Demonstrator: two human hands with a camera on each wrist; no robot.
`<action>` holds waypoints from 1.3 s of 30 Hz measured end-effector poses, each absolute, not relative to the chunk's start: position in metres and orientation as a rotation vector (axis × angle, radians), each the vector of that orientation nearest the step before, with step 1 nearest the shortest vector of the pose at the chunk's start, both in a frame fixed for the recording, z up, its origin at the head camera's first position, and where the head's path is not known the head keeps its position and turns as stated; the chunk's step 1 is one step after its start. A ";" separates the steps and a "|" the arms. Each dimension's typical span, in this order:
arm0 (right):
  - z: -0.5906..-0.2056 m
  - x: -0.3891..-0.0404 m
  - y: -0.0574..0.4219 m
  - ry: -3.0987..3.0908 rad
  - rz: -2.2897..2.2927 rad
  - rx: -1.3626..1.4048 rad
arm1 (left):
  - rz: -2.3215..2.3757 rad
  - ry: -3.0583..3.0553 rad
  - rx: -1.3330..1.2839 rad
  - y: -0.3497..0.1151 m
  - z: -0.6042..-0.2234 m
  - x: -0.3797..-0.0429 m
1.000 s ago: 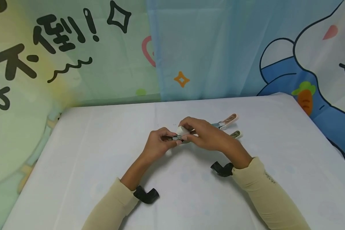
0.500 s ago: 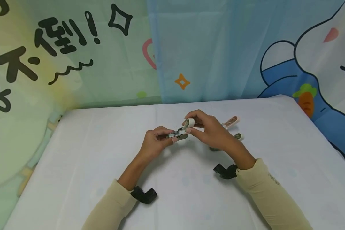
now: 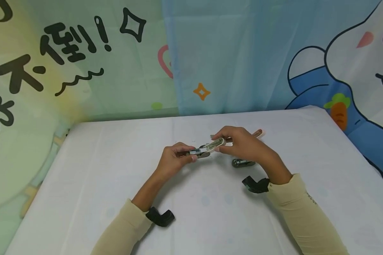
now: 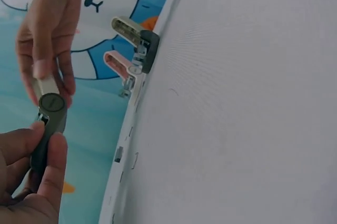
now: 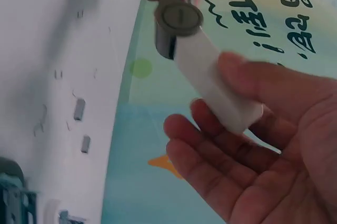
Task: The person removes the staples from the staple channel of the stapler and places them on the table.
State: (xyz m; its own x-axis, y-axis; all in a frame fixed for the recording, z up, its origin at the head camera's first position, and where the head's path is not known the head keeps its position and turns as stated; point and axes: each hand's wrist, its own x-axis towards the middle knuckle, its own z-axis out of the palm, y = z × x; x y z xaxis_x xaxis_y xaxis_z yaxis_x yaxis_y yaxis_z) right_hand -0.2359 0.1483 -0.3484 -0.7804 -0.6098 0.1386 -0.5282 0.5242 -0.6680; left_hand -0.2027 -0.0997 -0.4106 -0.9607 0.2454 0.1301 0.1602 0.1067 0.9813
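Observation:
A stapler with a dark grey-green body [image 4: 51,109] and a white top cover [image 5: 208,76] is held between both hands above the table. The cover is swung away from the body, so the stapler is stretched out long. My left hand [image 3: 175,157] pinches the body between thumb and fingers. On the cover, my right hand [image 3: 244,144] has its thumb on one face and its fingers around the other side. Past the right hand, a pink-handled stapler [image 4: 118,66] and a green-handled stapler [image 4: 138,39] stand on the table with their covers raised.
A white cloth covers the table [image 3: 204,212]. Loose staples and small grey staple strips [image 5: 79,109] lie on it near the far edge. Behind it hangs a printed curtain [image 3: 229,53].
The white cover has swung from upright, folded over the stapler, to stretched out rightward. My right hand has shifted right with it; the left hand keeps its grip nearly in place.

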 end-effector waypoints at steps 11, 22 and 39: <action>-0.348 -0.222 0.124 2.760 -1.388 -1.575 | 1.937 2.380 0.402 -0.098 -0.395 -0.192; -0.366 -0.216 0.108 2.843 -0.897 -1.397 | 1.999 2.383 0.484 -0.093 -0.426 -0.204; -0.370 -0.217 0.102 2.759 -0.888 -1.092 | 1.912 2.381 0.541 -0.094 -0.423 -0.203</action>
